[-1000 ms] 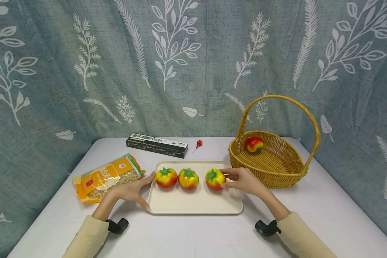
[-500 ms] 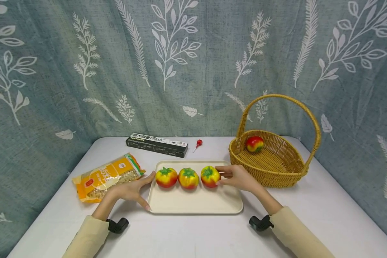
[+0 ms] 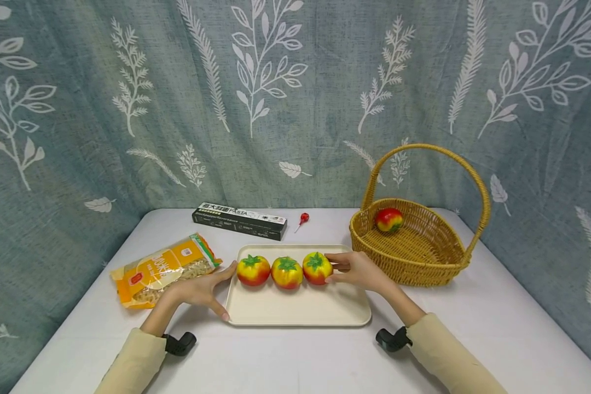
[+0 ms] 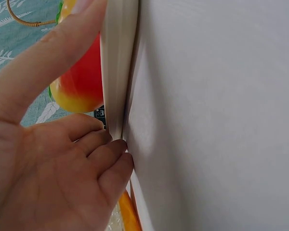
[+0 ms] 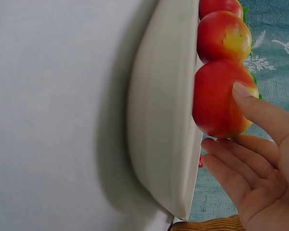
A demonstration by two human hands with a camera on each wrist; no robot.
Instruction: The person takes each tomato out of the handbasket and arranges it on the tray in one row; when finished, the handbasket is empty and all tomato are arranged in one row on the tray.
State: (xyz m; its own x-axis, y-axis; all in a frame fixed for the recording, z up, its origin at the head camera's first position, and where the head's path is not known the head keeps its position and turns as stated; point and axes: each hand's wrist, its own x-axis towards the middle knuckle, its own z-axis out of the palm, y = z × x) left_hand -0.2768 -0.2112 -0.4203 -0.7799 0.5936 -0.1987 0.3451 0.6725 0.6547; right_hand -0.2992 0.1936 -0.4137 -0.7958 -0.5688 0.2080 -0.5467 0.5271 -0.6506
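Three red-and-yellow tomatoes with green leafy tops sit in a row along the back of the cream tray [image 3: 295, 312]: a left one [image 3: 253, 270], a middle one [image 3: 287, 273] and a right one [image 3: 317, 268]. My right hand [image 3: 357, 272] holds the right tomato from its right side; in the right wrist view the thumb lies on the red skin [image 5: 219, 103] and the fingers are at its side. At the tray's left edge, my left hand [image 3: 197, 290] rests with thumb and fingers spread, fingertips against the rim [image 4: 116, 72].
A wicker basket [image 3: 404, 265] with a tall handle stands right of the tray, a redder tomato [image 3: 388, 220] inside it. On the left lies an orange-and-clear food bag [image 3: 164, 268]. Behind the tray are a black pasta box [image 3: 238, 221] and a red lollipop [image 3: 303, 219].
My right hand has slid the right tomato leftward along the tray until it sits beside the middle one. The left hand stays at the tray's edge.
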